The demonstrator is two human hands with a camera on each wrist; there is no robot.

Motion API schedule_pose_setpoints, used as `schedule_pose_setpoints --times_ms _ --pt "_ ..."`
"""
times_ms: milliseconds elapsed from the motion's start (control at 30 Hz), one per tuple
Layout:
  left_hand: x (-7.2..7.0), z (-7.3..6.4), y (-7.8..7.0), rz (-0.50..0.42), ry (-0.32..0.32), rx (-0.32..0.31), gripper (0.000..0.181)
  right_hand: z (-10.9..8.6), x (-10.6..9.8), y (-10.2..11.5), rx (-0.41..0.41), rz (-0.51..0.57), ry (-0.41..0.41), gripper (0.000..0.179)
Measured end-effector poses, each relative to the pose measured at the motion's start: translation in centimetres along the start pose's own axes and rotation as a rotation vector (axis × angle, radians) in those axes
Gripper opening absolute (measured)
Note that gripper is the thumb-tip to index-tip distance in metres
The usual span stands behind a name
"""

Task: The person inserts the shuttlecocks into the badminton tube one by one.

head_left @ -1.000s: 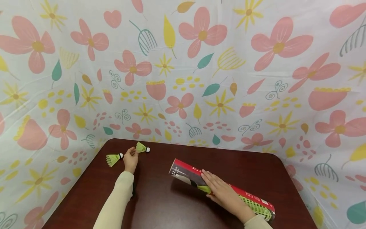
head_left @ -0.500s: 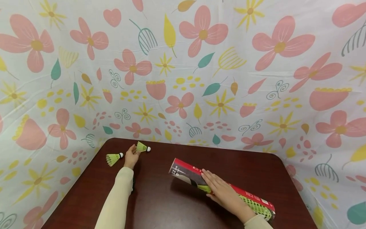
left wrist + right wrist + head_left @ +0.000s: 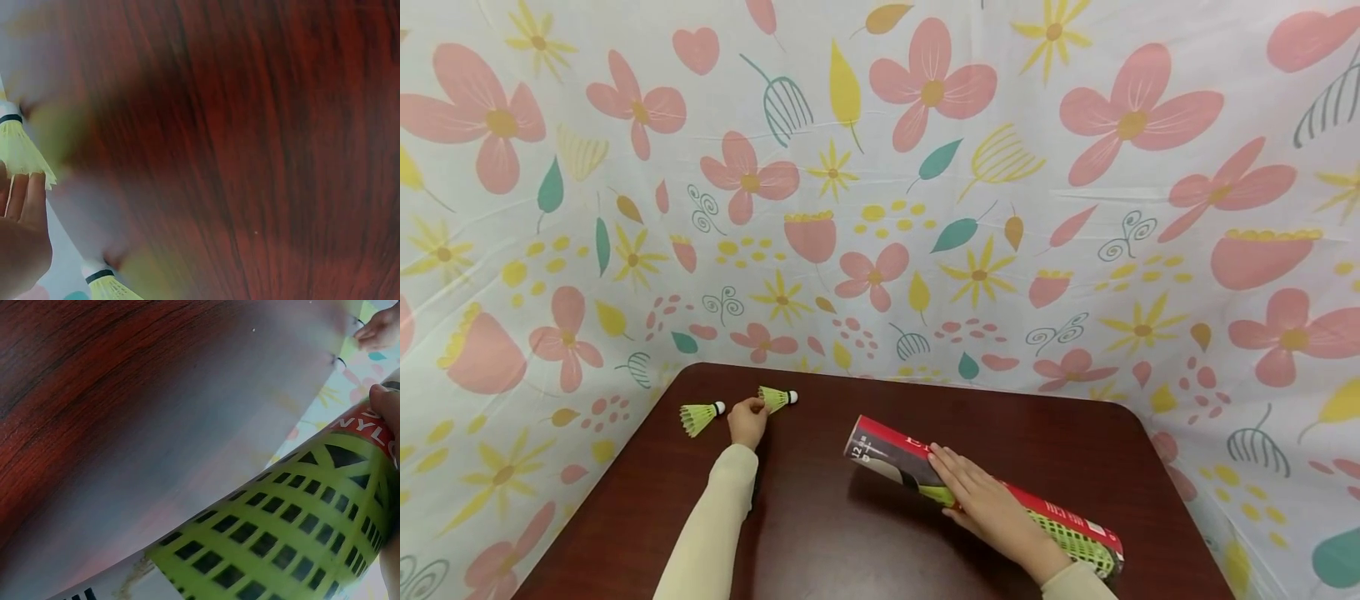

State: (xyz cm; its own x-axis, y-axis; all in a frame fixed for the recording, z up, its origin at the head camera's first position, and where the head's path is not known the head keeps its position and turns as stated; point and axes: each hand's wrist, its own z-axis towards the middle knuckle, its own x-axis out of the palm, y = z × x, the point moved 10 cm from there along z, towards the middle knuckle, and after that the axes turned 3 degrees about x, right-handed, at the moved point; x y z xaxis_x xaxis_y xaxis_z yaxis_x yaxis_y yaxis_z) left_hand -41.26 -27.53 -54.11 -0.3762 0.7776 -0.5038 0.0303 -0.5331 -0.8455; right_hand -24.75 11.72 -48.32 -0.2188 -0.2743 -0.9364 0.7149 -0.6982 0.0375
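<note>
Toward the far left of the table, my left hand (image 3: 748,423) pinches the feathered skirt edge of a yellow shuttlecock (image 3: 776,398), whose white cork points right. In the left wrist view its fingers meet the rim of that shuttlecock (image 3: 20,150). Just left of the hand lies a second yellow shuttlecock (image 3: 701,417), cork toward the hand. My right hand (image 3: 988,508) grips a red, grey and green shuttlecock tube (image 3: 891,450), fingers across its top and thumb on the near side. The tube slants, its left end raised above a shadow.
The dark red-brown wooden table (image 3: 820,517) has rounded far corners. Behind and beside it hangs a white cloth (image 3: 880,200) printed with flowers and leaves.
My left hand has come slightly down and closed on the shuttlecock's skirt, and that shuttlecock has shifted a little. The right hand and tube look the same.
</note>
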Motion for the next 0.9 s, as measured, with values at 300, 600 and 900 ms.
schedule_pose_setpoints --times_ms 300,600,900 --pt "0.0 -0.2 -0.1 0.004 -0.034 0.009 0.019 0.0 -0.1 0.2 -0.007 0.004 -0.005 0.1" --pt "-0.1 -0.8 -1.1 -0.005 -0.033 0.086 0.019 -0.1 -0.3 0.1 -0.015 -0.001 -0.016 0.088" --pt "-0.4 -2.3 -3.4 -0.015 0.003 0.195 0.016 -0.1 -0.4 -0.1 0.001 0.011 0.003 0.091"
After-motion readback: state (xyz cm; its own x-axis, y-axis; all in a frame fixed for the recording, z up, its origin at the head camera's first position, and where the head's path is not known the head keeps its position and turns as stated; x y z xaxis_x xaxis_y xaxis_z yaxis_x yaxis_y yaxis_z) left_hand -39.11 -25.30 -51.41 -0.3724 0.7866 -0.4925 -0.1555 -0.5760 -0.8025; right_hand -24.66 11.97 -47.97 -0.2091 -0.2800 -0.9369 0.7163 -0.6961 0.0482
